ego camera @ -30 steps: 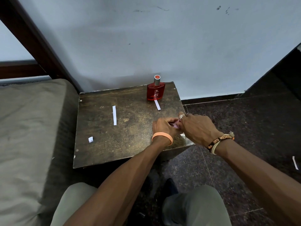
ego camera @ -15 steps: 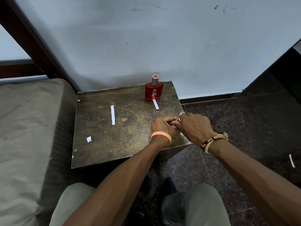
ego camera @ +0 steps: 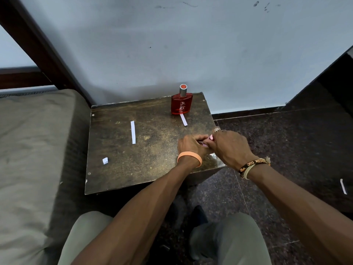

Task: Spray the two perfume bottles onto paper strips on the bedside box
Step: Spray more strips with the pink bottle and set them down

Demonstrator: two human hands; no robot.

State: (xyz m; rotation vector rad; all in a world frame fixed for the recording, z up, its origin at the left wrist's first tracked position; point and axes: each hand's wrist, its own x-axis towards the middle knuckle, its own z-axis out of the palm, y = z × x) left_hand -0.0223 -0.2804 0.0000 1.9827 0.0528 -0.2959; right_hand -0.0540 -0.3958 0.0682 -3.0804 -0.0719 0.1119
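Little has changed: the left hand and right hand stay together, fingers curled round a small pink item that is mostly hidden. Beyond them on the worn dark bench stands the squarish red glass bottle, with a white paper strip at its base. A longer strip lies left of the left hand.

Squat red glass perfume bottle is showing silver collar, orange-red cap, white lettering | worn wooden bedside box is showing mottled dark brown, tan scuffs | long paper strip and shorter paper strip are showing plain white | rubber wristband is showing orange | small pink-tipped item is showing pale pink
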